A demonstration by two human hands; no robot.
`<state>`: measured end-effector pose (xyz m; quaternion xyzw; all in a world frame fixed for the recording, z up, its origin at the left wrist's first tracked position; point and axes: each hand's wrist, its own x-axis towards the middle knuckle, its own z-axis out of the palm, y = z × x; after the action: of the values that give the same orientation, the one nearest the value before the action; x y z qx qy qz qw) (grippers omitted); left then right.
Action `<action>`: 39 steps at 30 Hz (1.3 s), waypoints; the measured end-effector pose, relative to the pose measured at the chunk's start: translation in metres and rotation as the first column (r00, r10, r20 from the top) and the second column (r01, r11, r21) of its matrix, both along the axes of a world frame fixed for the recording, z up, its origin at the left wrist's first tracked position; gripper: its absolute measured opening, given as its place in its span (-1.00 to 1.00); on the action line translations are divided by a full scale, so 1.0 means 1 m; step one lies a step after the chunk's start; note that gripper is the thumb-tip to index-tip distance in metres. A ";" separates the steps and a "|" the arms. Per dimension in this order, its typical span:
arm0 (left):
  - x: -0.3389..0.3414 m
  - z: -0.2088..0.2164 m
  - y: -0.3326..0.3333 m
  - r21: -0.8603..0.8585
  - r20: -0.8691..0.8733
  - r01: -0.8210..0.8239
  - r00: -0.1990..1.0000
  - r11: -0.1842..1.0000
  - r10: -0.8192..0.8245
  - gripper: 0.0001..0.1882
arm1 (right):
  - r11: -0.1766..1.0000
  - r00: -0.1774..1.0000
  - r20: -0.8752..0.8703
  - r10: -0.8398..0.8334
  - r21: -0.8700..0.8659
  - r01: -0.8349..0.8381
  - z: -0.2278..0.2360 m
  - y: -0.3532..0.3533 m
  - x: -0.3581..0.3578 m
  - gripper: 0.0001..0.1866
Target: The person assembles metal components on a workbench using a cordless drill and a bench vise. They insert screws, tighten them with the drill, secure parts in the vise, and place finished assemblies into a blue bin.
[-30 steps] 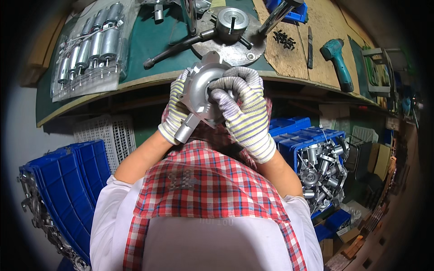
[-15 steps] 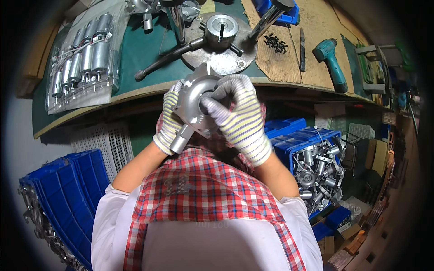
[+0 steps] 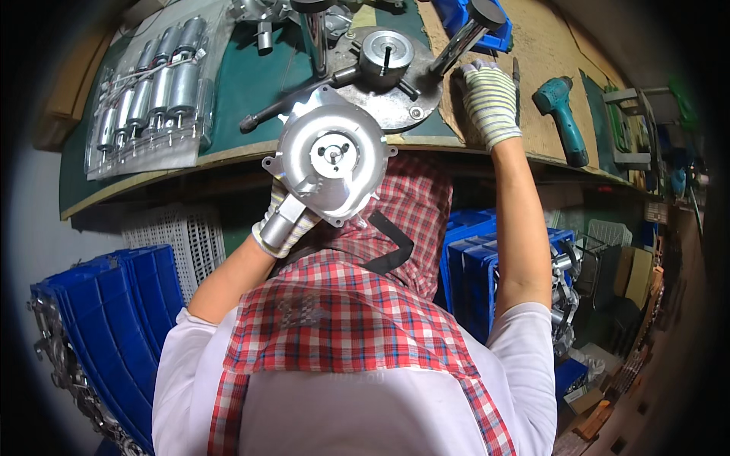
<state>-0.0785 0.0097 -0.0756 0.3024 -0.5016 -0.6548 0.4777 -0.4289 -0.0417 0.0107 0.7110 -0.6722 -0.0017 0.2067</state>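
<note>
In my left hand (image 3: 285, 220) I hold a round silvery metal blower housing (image 3: 353, 182), closed round its underside near the short outlet pipe (image 3: 283, 219). Its round face is turned up, with a central opening that shows a shaft and several small holes. Most of my left fingers are hidden beneath it. My right hand (image 3: 490, 102) is stretched out to the wooden board, fingers curled down where a heap of black screws lay. The hand covers that heap, and its fingertips are out of sight. Both hands wear striped gloves.
Beyond the housing stands a metal press fixture (image 3: 386, 57) with a lever and posts. A teal cordless drill (image 3: 561, 118) and a dark slim tool (image 3: 516, 83) lie on the right. Silver motors (image 3: 152, 95) fill a plastic tray at left. Blue crates (image 3: 114, 327) flank me.
My right hand has left the housing's centre and reached forward right onto the screw heap. The housing in my left hand has turned to face up.
</note>
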 end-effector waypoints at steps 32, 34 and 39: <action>0.064 -0.034 0.005 0.180 -0.217 0.359 0.923 0.916 -0.319 -0.44 | 0.881 0.655 0.756 -0.018 -0.297 0.367 0.053 0.119 0.040 -0.67; 0.084 -0.036 0.004 0.446 -0.246 0.354 0.932 0.822 -0.267 -0.41 | 0.743 0.864 0.300 -0.405 -0.443 0.502 0.039 0.117 -0.075 -0.42; 0.119 -0.075 0.020 0.627 -0.104 0.158 0.987 0.763 -0.118 -0.38 | 0.682 0.679 0.060 -0.732 0.090 0.726 0.015 0.074 -0.179 -0.16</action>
<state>0.0407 0.0296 -0.1509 0.3885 -0.2587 -0.8272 0.3130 -0.6077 0.0324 0.0252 0.3898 -0.9079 -0.0711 0.1369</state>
